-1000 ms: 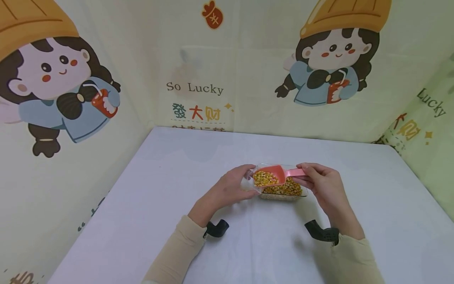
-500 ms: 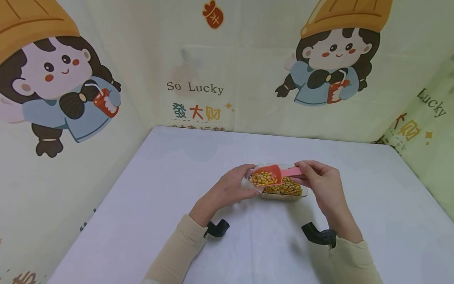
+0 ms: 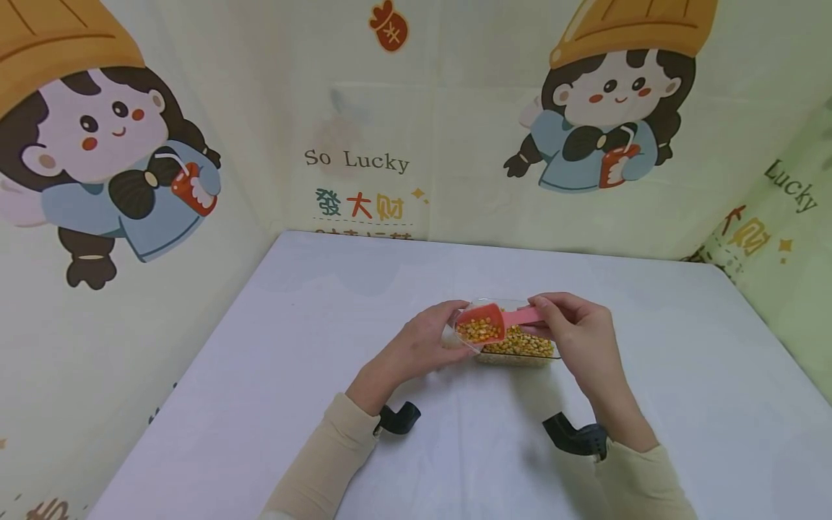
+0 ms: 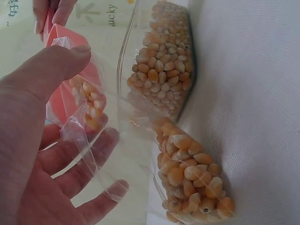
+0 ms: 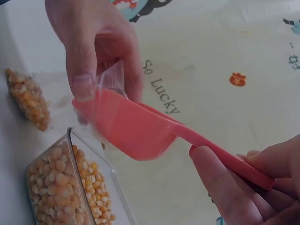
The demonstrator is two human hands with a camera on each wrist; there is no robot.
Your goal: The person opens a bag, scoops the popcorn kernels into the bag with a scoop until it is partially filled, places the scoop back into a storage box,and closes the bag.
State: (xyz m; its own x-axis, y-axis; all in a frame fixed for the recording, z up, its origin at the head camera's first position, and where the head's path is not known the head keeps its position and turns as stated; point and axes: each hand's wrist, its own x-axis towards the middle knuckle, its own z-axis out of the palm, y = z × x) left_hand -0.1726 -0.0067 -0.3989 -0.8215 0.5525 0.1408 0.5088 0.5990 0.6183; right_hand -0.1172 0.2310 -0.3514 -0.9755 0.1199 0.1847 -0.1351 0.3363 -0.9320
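While the left hand (image 3: 416, 347) is pinching the mouth of a clear plastic bag (image 4: 89, 136) apart, thumb over one film and fingers under the other, the risk is sitting in how small and floppy that opening is looking. If the film is slipping from that grip, the mouth could be folding closed and kernels could be scattering over the white surface (image 3: 364, 303). Just to the right, the pink scoop (image 3: 484, 325) is hovering at the bag's mouth, heaped with corn kernels (image 3: 479, 332), so tipping it too fast could be spilling some past the edges. Below it, the clear container (image 3: 526, 350) of kernels is resting on the surface. Furthest right, the right hand (image 3: 578, 339) is clamping the scoop's handle between thumb and fingers; a wobble there could be shaking kernels loose
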